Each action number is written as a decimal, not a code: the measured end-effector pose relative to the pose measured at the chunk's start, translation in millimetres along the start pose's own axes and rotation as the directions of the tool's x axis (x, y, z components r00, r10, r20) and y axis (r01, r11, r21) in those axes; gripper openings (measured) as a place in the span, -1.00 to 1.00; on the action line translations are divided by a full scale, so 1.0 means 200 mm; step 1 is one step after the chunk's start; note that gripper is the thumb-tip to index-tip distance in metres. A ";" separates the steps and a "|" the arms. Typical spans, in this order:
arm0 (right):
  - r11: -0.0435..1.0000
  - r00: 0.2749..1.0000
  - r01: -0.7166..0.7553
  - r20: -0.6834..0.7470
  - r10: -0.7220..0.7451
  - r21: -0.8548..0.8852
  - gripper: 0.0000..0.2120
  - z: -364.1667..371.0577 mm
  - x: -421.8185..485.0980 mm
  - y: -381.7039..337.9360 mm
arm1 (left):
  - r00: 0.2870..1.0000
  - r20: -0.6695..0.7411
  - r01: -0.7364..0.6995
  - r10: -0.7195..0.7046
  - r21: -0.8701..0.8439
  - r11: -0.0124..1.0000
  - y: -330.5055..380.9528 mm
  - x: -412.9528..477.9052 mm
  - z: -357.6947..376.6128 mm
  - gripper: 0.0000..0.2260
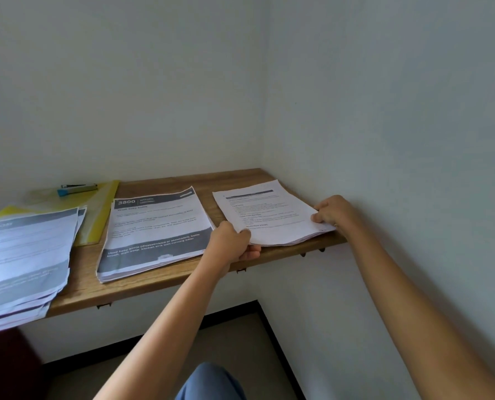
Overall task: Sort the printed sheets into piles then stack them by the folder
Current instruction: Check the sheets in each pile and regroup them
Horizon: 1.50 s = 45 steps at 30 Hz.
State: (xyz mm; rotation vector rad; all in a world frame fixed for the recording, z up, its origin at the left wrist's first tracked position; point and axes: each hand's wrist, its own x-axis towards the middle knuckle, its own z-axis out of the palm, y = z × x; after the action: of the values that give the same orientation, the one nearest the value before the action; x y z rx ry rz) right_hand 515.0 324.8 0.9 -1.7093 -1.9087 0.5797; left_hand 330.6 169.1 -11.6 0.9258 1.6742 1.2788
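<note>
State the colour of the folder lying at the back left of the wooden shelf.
The folder is yellow, seen best in the head view.

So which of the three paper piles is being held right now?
The rightmost pile, next to the wall: left hand and right hand grip its edges. Its top sheet is mostly white; the middle pile and left pile show dark banners.

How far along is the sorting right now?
Sorting looks largely done: three piles lie on the shelf. In hand: left hand and right hand grip the right pile. To do: it and the middle pile sit apart from the yellow folder, where the left pile lies.
</note>
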 end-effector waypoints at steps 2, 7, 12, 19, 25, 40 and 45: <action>1.000 0.999 0.011 -0.032 -0.011 0.001 -0.73 0.00 0.00 0.01 | 0.998 -0.035 -0.054 0.056 0.057 0.997 0.00 0.00 -0.01 -0.76; 0.998 0.999 0.006 -0.041 -0.009 -0.064 -0.75 0.02 0.03 -0.01 | 0.966 -0.113 -0.189 0.234 0.315 0.930 -0.01 -0.01 -0.03 -0.74; 0.988 1.000 0.029 -0.005 -0.030 -0.154 -0.83 0.03 0.05 -0.02 | 0.928 -0.109 -0.258 0.356 0.503 0.825 -0.02 -0.04 -0.01 -0.73; 0.985 0.984 0.159 -0.064 -0.163 -0.073 -0.82 0.05 -0.01 0.03 | 0.898 -0.041 -0.339 0.439 0.572 0.747 -0.13 -0.08 0.03 -0.67; 0.976 0.962 0.218 -0.165 -0.218 -0.016 -0.78 0.08 -0.17 0.15 | 0.839 -0.090 -0.359 0.537 0.650 0.670 -0.18 -0.09 0.05 -0.67; 0.977 0.970 0.167 -0.201 -0.138 0.134 -0.63 0.11 -0.22 0.26 | 0.826 -0.123 -0.295 0.550 0.736 0.609 -0.16 -0.05 0.11 -0.84; 0.978 0.962 0.185 -0.220 -0.160 0.095 -0.63 0.12 -0.22 0.25 | 0.815 -0.134 -0.266 0.563 0.777 0.570 -0.16 -0.04 0.13 -0.82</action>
State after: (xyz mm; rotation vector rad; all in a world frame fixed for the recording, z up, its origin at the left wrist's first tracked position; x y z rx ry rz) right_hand 542.2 287.6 -53.4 -1.4525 -1.8132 0.4142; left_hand 355.3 163.9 -45.3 1.7522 2.4638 1.1023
